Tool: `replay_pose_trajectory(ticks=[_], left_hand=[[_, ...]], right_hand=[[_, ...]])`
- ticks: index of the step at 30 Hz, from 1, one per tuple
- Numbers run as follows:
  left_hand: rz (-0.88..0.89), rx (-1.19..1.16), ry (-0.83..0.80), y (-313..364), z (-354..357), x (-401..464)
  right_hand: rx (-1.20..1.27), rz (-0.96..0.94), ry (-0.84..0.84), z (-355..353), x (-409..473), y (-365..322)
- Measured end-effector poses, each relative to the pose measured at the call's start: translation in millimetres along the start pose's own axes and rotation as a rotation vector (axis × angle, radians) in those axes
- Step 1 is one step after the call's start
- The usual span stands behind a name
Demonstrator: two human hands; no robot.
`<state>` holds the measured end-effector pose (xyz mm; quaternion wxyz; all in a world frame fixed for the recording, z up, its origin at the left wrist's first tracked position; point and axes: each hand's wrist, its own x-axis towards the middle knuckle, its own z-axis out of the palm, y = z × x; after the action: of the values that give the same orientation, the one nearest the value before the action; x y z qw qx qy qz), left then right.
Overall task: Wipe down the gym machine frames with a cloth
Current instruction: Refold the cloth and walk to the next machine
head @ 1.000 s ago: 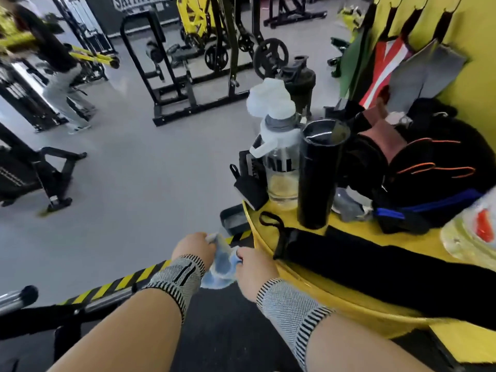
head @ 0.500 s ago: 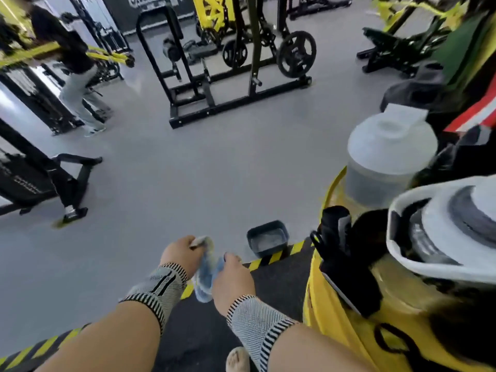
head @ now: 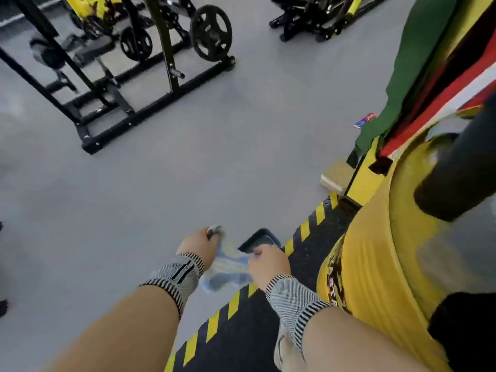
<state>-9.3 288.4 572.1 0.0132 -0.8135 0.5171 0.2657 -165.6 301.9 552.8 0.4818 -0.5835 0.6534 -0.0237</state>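
Note:
A pale blue cloth (head: 228, 267) is stretched between both hands low in the middle of the view. My left hand (head: 198, 245) pinches its upper left corner, and my right hand (head: 268, 264) grips its right side. Both wrists wear grey and black striped supports. The cloth hangs above a dark rectangular tray (head: 261, 238) on the floor. A black gym machine frame (head: 150, 108) with weight plates stands at the far left, well away from my hands.
A big yellow drum (head: 381, 264) fills the right side, with a black bottle (head: 461, 167) on it. Green and red garments (head: 413, 65) hang above. A black mat with yellow hazard stripes (head: 230, 318) lies under my hands. Grey floor spreads ahead.
The view has dropped and swung right, closer to the yellow drum. My hands have pulled apart, spreading the cloth wider above the tray.

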Motion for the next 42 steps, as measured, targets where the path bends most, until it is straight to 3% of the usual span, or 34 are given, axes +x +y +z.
replay_pose_trajectory(ticks=[2, 7, 12, 16, 19, 23, 25, 31, 38, 42], left_hand=[[0.029, 0.031, -0.027, 17.1, -9.8, 39.4], [0.110, 0.107, -0.142, 52.2, -31.5, 108.3], [0.408, 0.401, -0.273, 99.4, -37.4, 179.3], [0.633, 0.634, -0.399, 125.1, -21.3, 242.5], [0.831, 0.759, -0.485, 132.4, -19.9, 278.0], [0.955, 0.670, -0.689, 123.5, -40.4, 307.4], [1.038, 0.677, -0.743, 114.4, -45.1, 311.9], [1.212, 0.886, -0.682, 76.7, -22.1, 327.5], [1.197, 0.707, -0.542, 21.1, 71.9, 367.5], [1.182, 0.632, -0.582, -1.2, 158.4, 396.5]], right_hand=[[0.024, 0.028, 0.051, -6.9, 33.0, -8.3], [-0.003, 0.029, -0.012, -27.5, 73.7, -26.0], [0.013, 0.110, 0.076, -35.7, 125.6, -27.9], [0.065, 0.285, 0.168, -27.8, 170.3, -35.9], [0.250, 0.508, 0.335, -9.1, 184.5, -44.4], [0.346, 0.759, 0.453, 30.3, 192.7, -72.0], [0.449, 0.834, 0.592, 44.7, 196.1, -86.9], [0.555, 0.948, 0.695, 88.9, 198.4, -100.8], [0.720, 0.976, 0.797, 190.4, 248.5, -70.9], [0.874, 1.020, 0.918, 247.3, 305.2, -27.8]])
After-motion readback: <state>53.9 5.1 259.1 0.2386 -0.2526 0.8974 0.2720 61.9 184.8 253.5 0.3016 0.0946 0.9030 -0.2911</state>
